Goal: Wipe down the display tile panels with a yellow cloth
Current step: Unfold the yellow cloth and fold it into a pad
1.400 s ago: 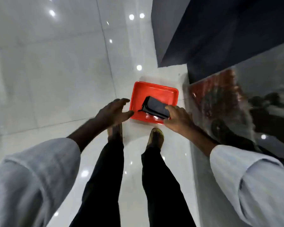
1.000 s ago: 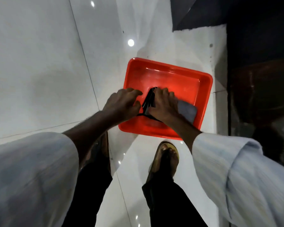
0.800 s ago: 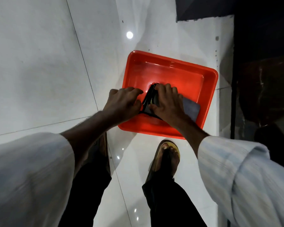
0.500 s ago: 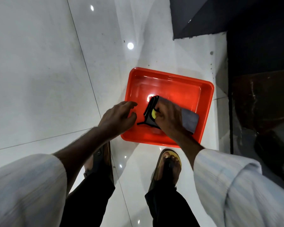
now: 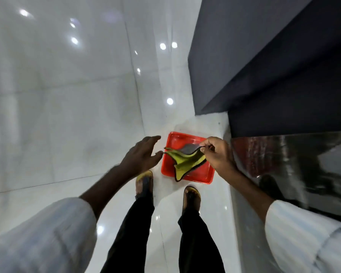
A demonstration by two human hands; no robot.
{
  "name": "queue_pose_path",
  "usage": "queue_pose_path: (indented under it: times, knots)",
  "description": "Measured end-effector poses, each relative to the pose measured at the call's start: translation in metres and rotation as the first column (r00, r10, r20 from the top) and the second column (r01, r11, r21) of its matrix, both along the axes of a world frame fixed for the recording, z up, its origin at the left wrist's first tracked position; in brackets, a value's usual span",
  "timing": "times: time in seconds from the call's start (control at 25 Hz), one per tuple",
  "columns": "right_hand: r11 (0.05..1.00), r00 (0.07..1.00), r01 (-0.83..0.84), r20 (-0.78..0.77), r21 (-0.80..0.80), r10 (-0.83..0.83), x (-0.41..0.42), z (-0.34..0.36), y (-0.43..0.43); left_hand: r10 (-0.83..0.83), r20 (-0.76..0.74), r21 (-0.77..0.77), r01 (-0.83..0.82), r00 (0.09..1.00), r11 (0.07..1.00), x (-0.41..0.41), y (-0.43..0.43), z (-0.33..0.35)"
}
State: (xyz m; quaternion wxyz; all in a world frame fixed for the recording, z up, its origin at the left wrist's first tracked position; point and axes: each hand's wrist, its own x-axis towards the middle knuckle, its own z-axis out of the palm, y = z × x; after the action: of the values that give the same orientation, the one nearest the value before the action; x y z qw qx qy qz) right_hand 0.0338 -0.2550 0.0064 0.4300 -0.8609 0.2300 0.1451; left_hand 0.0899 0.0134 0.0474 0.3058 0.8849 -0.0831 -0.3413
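Pinches yellow cloth [image 5: 185, 161] by one edge in right hand [image 5: 219, 154] above red tray [image 5: 197, 177], with left hand [image 5: 142, 154] spread empty just beside. Risks dropping it from so thin a pinch before reaching tile panel [image 5: 293, 160]

The cloth [image 5: 185, 163] is yellow-green on one face and grey on the other, with dark edging. It hangs in loose, crumpled folds, pinched at its 2 o'clock corner by the right hand [image 5: 219, 154], with one point drooping toward 6 o'clock. The glossy, dark marbled tile panel [image 5: 295, 160] stands upright at its 3 o'clock.
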Motion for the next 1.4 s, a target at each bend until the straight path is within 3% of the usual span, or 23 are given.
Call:
queue_pose_path:
  times: [0.12, 0.24, 0.4, 0.56, 0.72, 0.88, 1.04, 1.28, 1.4]
  knots:
    - [0.973, 0.952, -0.231, 0.205, -0.013, 0.228, 0.04, 0.151, 0.011, -0.056, 0.217, -0.019, 0.062, 0.974, 0.998, 0.022, -0.011, 0.138]
    - [0.89, 0.806, -0.455, 0.41, -0.033, 0.427, 0.077, 0.311, 0.036, -0.06, 0.419, -0.031, 0.08, 0.906, 0.996, 0.038, -0.019, 0.278]
    - [0.768, 0.632, -0.64, 0.57, 0.0, 0.526, 0.111, 0.489, 0.076, 0.175, 0.625, -0.275, 0.005, 0.761, 0.962, 0.044, 0.004, 0.414]
    - [0.682, 0.49, -0.728, 0.75, 0.072, 0.443, 0.124, 0.623, 0.118, 0.456, 0.707, -0.482, -0.103, 0.54, 0.87, 0.033, 0.062, 0.529]
    - [0.608, 0.436, -0.776, 0.839, 0.168, 0.324, 0.122, 0.682, 0.18, 0.538, 0.771, -0.54, -0.097, 0.341, 0.836, 0.013, 0.122, 0.602]
    - [0.492, 0.456, -0.846, 0.756, 0.205, 0.47, 0.119, 0.717, 0.265, 0.612, 0.758, -0.583, -0.186, 0.226, 0.791, -0.003, 0.198, 0.652]
    - [0.352, 0.392, -0.905, 0.79, 0.239, 0.472, 0.12, 0.757, 0.363, 0.619, 0.753, -0.579, -0.222, 0.225, 0.785, -0.03, 0.3, 0.701]
    - [0.132, 0.295, -0.956, 0.845, 0.264, 0.445, 0.105, 0.797, 0.512, 0.665, 0.677, -0.566, -0.354, 0.317, 0.745, -0.1, 0.435, 0.726]
    - [0.046, 0.291, -0.953, 0.863, 0.299, 0.412, 0.098, 0.805, 0.577, 0.732, 0.63, -0.575, -0.477, 0.26, 0.664, -0.132, 0.483, 0.712]
